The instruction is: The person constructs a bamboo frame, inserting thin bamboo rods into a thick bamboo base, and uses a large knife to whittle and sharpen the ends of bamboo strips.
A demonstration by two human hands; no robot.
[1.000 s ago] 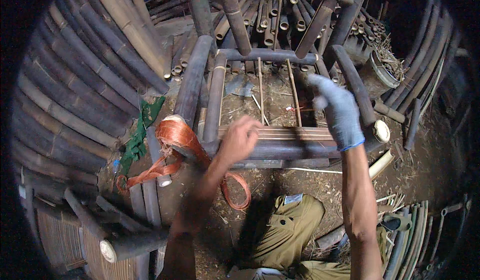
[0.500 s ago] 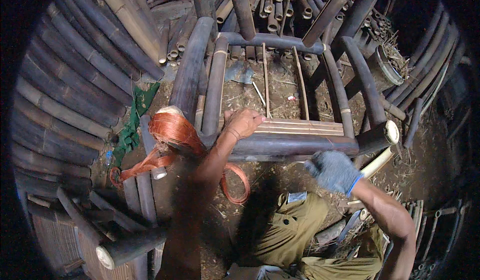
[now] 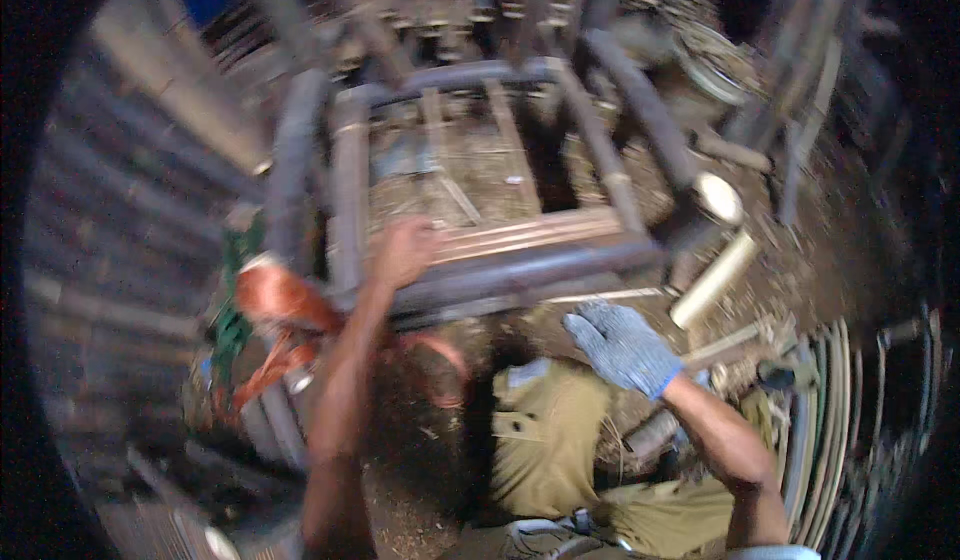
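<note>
the left hand (image 3: 402, 252) is resting its fingers by the left end of the pale slats (image 3: 545, 236); i cannot tell if they are gripping. the gloved right hand (image 3: 622, 348) is hovering, fingers slightly parted. a dark bamboo rail (image 3: 530, 274) is running nearside of the left fingers, orange strands (image 3: 285, 296) lying leftward.

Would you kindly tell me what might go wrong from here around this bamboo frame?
First, the bare left hand is at the thin slats along the front rail; a rough edge might scratch it or leave a splinter, since only the right hand is gloved.

Second, the orange twine hangs close beside the left forearm, so a strand could perhaps snag on that arm.
</note>
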